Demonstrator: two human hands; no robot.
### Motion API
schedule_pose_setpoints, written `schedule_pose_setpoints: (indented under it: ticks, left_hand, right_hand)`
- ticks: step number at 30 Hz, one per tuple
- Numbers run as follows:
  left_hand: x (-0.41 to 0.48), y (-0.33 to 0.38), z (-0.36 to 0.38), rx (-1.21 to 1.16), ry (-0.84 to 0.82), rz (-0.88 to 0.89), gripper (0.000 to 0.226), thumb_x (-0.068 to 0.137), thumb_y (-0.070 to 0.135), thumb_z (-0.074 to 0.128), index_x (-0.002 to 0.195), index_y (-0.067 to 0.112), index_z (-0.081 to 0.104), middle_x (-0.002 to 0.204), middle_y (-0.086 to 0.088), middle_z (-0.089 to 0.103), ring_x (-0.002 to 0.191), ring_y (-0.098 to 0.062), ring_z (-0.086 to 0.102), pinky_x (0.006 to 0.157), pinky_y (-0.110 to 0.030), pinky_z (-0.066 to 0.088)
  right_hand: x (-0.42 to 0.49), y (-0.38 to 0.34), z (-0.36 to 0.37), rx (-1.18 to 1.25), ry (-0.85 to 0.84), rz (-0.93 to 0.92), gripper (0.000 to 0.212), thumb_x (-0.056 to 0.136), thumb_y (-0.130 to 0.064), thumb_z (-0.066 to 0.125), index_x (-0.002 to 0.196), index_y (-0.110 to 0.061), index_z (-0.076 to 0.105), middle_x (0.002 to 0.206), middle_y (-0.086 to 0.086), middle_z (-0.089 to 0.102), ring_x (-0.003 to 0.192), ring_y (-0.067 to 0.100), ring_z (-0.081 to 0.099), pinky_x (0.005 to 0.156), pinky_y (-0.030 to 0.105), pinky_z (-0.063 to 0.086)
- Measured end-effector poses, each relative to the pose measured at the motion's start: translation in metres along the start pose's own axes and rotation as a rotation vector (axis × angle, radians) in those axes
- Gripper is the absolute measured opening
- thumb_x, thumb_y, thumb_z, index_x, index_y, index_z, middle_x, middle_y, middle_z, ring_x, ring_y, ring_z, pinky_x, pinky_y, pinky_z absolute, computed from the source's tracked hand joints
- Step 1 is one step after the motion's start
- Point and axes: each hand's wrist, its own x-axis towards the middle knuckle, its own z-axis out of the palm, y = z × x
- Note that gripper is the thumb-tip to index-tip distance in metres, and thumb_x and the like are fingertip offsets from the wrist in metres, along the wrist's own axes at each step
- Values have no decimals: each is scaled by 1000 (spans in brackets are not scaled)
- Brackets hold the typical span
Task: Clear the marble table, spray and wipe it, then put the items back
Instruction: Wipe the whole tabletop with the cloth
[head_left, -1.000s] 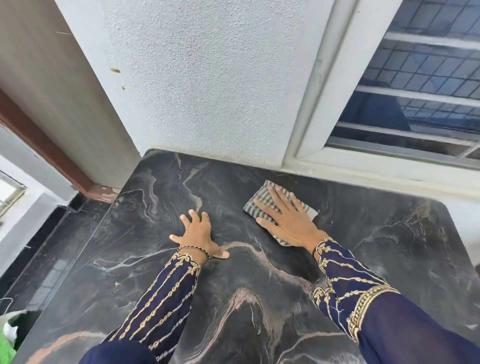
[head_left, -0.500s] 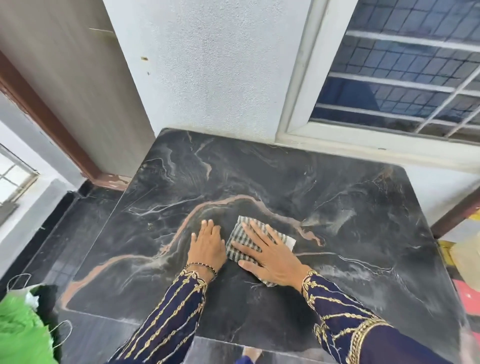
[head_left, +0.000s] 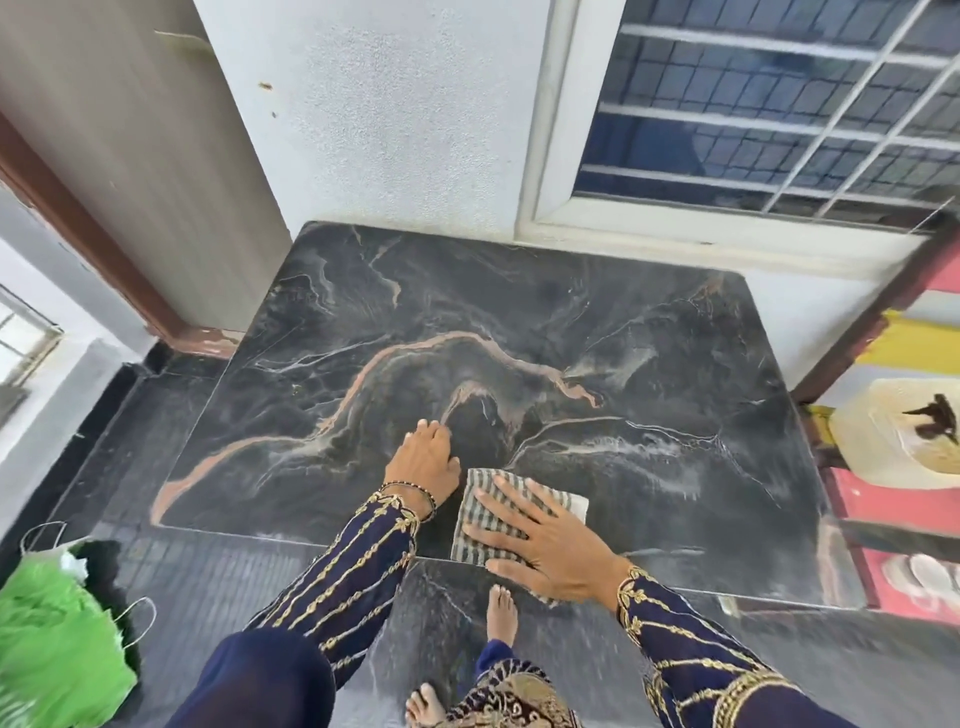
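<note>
1. Cloth: grey-and-white striped, folded, lying flat on the worktop at its near edge, roughly midway along that edge. Its near corner, under the palm, reaches the rim.
2. Right hand: palm down on the cloth, fingers straight and spread and pointing to the far left, pressing it to the marble. Nothing is gripped.
3. Left hand: palm down on bare marble just to the left of the cloth, close to it but apart. The fingers point away and lie loose, holding nothing. A beaded bracelet sits at the wrist.
4. Sleeves: both arms are in navy fabric with gold embroidery, the left sleeve crossing the near edge of the worktop.
5. Worktop: black marble with a rust-coloured vein running from near left to centre right and pale streaks on the right half. Only the cloth and the two hands lie on it.
6. Surroundings: the far edge meets a white textured wall. A barred window stands at the far right, and a pale door panel with a brown frame at the far left.
7. Floor: dark tiles. A bare foot stands just below the near edge, with a second foot nearer the camera.
8. A green bag lies on the floor at the near left, well apart from the worktop.
</note>
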Motion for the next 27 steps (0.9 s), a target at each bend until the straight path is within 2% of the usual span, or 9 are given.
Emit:
schedule_pose_setpoints:
  ticks: [3,6,10,12,15,19,22,24,27]
  left_hand:
    - [9,14,2,3,-4,31,37,93,22,47,127,5,50,130,-12,50,121,-31,48,104,-39,37]
    - [26,23,8,-2,-26,50,41,95,29,47,129,6,50,133,-12,50,125,-30,47,106,-38,36]
    - [57,32,21,-168,13,54,34,91,25,55,118,3,56,122,-11,55,119,-30,52,102,-35,39]
    - [72,38,24,-188,39,50,36,92,28,54,120,6,53,125,-9,53,120,-26,50,104,-32,37]
    - [96,50,32,-172,90,44,55,94,42,48,136,6,42,142,-10,42,135,-25,38,115,-32,28]
    - [140,72,22,-183,90,28,89,78,71,30,141,9,33,147,-6,37,137,-24,36,113,-32,32]
    - [183,84,12,-120,10,35,131,56,91,19,150,1,9,159,-14,12,149,-26,9,122,-34,13]
    - [213,90,7,-41,-1,8,132,61,87,31,150,-2,-6,160,-20,-3,150,-30,-4,124,-37,4]
    - [247,101,-4,18,-56,-69,136,66,65,70,148,-6,-12,158,-24,-10,149,-36,-7,122,-45,6]
  right_hand:
    - [-3,11,-4,2,-37,-25,51,107,-56,21,157,-46,19,169,-8,0,156,19,-8,123,50,-1]
    - [4,26,-8,-3,-42,-33,51,108,-55,22,157,-46,17,169,-9,-2,156,18,-10,123,45,-12]
    - [23,76,-17,9,-33,1,51,108,-54,21,158,-44,18,169,-7,0,156,18,-7,123,46,-6]
    - [40,108,-21,1,-29,31,53,107,-56,18,157,-41,24,169,-7,3,156,19,-2,123,46,-4]
    - [67,154,-29,11,-38,71,58,106,-60,14,157,-38,27,169,-10,-1,156,15,-6,123,42,-12]
    - [108,213,-42,48,-35,106,58,103,-63,8,159,-45,8,168,-13,-7,155,15,-12,122,44,-12]
    - [138,254,-55,60,-35,129,64,97,-68,-3,157,-48,4,168,-14,-9,154,13,-16,122,42,-15]
    - [158,280,-61,68,-29,154,63,96,-67,-2,157,-50,3,167,-15,-11,153,11,-19,122,41,-16]
    - [183,313,-73,100,-40,187,61,97,-65,6,157,-50,7,166,-17,-14,153,10,-20,123,41,-15]
